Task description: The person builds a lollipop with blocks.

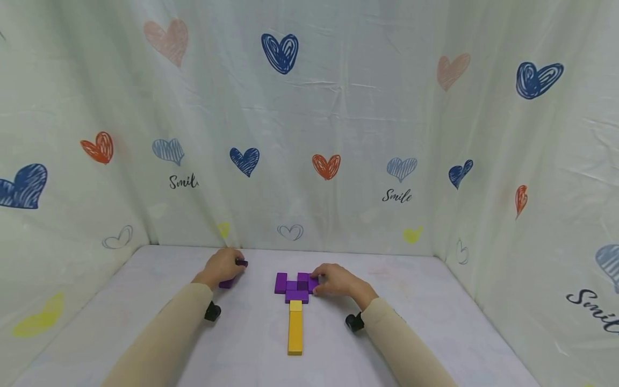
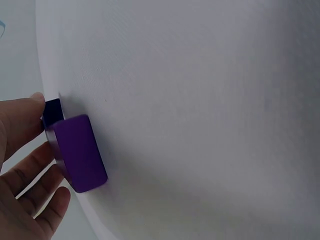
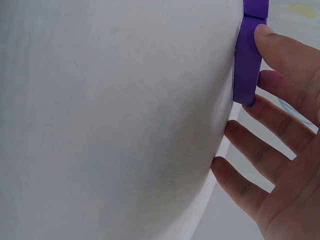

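Observation:
At the left, my left hand (image 1: pixel 224 266) pinches a small dark purple block (image 1: pixel 242 263) between thumb and index finger. Close by is a larger purple block (image 2: pixel 80 152); in the left wrist view the other fingers curve behind it, and I cannot tell whether they touch it. My right hand (image 1: pixel 338 280) has its thumb and fingers about the rightmost purple block (image 3: pixel 247 62), which stands against other purple blocks (image 1: pixel 296 296) in the middle of the table. A long yellow block (image 1: pixel 295 334) and a short yellow block (image 1: pixel 295 306) run from that group toward me.
The white table (image 1: pixel 251 344) meets a pale curtain (image 1: pixel 309 107) printed with hearts along its back and sides. Each wrist wears a small black camera; the left wrist camera (image 1: pixel 212 312) and right wrist camera (image 1: pixel 354 322) sit beneath the sleeves.

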A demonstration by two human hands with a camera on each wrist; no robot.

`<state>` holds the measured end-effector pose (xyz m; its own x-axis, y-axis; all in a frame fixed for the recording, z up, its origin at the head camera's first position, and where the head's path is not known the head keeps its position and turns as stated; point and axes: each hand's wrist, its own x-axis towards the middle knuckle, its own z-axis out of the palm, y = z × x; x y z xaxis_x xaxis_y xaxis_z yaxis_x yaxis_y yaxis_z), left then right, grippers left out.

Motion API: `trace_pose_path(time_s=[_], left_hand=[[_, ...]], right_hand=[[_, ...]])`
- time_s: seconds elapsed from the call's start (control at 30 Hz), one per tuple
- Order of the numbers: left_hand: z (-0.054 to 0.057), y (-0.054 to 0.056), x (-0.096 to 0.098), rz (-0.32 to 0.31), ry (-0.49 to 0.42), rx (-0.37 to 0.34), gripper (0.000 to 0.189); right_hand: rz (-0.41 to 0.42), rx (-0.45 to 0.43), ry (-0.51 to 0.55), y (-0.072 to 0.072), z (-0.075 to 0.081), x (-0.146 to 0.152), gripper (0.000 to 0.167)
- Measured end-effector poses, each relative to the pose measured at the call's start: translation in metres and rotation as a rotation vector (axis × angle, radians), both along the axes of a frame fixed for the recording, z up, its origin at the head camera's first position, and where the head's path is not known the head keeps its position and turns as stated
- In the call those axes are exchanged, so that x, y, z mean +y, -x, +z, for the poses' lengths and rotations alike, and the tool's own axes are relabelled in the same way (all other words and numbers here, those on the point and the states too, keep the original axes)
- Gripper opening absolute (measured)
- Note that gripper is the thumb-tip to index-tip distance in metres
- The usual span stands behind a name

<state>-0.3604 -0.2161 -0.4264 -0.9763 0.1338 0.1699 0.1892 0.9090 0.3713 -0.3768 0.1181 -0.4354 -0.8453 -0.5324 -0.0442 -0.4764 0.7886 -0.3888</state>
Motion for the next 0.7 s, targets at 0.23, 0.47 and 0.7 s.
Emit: trace_pose_path(time_s=[0.23, 0.47, 0.7], left_hand=[[-0.005, 0.009, 0.013, -0.007, -0.003, 0.000, 0.023], [-0.006, 0.018, 0.037, -0.010, -0.021, -0.040, 0.022], [-0.003, 0.020, 0.069, -0.015, -0.044, -0.077, 0.020]], right_hand=[[0.003, -0.002, 0.012, 0.001, -0.002, 0.001, 0.041], [0.017, -0.001, 0.019, 0.000, -0.002, 0.003, 0.041], [0.026, 0.012, 0.021, 0.001, -0.002, 0.004, 0.041]])
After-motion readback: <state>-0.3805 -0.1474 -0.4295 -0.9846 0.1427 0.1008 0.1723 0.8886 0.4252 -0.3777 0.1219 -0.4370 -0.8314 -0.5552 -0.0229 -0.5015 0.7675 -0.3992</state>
